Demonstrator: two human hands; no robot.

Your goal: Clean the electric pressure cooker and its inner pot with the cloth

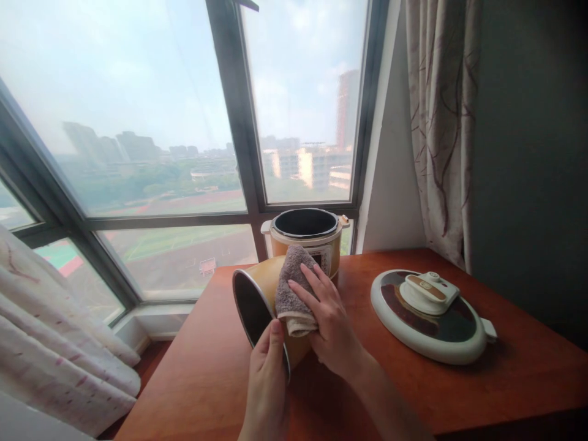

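Observation:
Tipped on its side above the table is a gold inner pot [264, 275] with a dark inside, its mouth facing left. My left hand [266, 370] is closed on the pot's near rim, thumb on the outer wall. A grey-brown cloth [296, 291] with a pale edge lies folded against the pot's outside. Spread over the cloth, my right hand [328, 315] presses it to the pot; its thumb is partly hidden. Just behind stands the electric pressure cooker body [275, 245], gold and white with a dark opening on top.
To the right, a white and dark brown cooker lid [427, 315] lies on the reddish wooden table [184, 380]. Windows with dark frames [248, 122] rise behind the table. Patterned curtains hang at the right [443, 122] and lower left [50, 343].

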